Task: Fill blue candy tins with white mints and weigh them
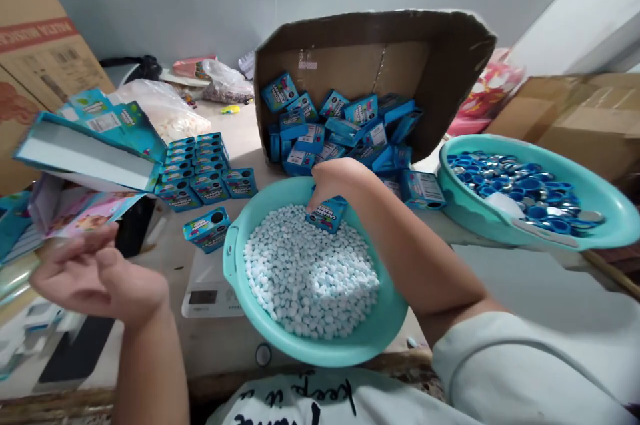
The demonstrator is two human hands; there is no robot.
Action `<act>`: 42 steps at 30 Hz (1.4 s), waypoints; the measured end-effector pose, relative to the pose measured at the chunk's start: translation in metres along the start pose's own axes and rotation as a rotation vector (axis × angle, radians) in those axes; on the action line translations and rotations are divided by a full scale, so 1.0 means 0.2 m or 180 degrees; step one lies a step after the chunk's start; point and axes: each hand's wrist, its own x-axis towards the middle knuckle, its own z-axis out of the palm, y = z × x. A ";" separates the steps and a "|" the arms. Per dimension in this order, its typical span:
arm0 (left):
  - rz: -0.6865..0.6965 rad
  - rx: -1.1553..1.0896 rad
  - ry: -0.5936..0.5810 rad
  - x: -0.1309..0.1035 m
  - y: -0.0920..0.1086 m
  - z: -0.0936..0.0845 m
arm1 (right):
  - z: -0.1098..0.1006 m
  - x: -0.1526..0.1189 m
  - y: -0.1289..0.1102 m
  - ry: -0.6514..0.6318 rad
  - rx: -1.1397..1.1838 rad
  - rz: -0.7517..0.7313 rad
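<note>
My right hand [333,175] reaches over a turquoise basin [280,338] and grips a small blue candy box [327,215] at its far side. That box is low over the heap of pale blue, pebble-like candies [310,271] filling the basin; whether it touches them I cannot tell. On the left, my left hand [97,271] is held palm up, fingers loosely bent and apart from the thumb, with nothing visible in it. A single blue box [207,229] stands between that hand and the basin, beside neat rows of the same boxes [195,168].
A big brown carton [370,35] lies on its side, full of jumbled blue boxes [345,128]. To the right, another turquoise basin [525,238] contains blue-and-silver pieces. An opened blue display carton [95,145] is at left. A white scale [207,295] sits partly under the near basin.
</note>
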 end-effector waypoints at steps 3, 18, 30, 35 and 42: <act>-0.0742 -0.0167 -0.1370 -0.06 0.24 0.18 | 0.01 0.04 -0.04 -0.0077 -0.0159 -0.0005; -0.0981 0.0132 -0.3548 -0.32 0.19 0.30 | 0.03 0.02 0.10 0.1092 0.2716 -0.1490; -0.1244 -0.0009 -0.2792 -0.33 0.21 0.29 | 0.05 0.07 0.05 0.0295 0.3521 -0.1715; -0.1231 -0.0458 -0.2838 -0.34 0.19 0.28 | 0.07 0.08 0.02 -0.0375 0.3774 -0.2126; -0.0547 -0.0381 -0.3063 -0.28 0.20 0.27 | 0.14 0.13 -0.08 -0.1295 0.3750 -0.2626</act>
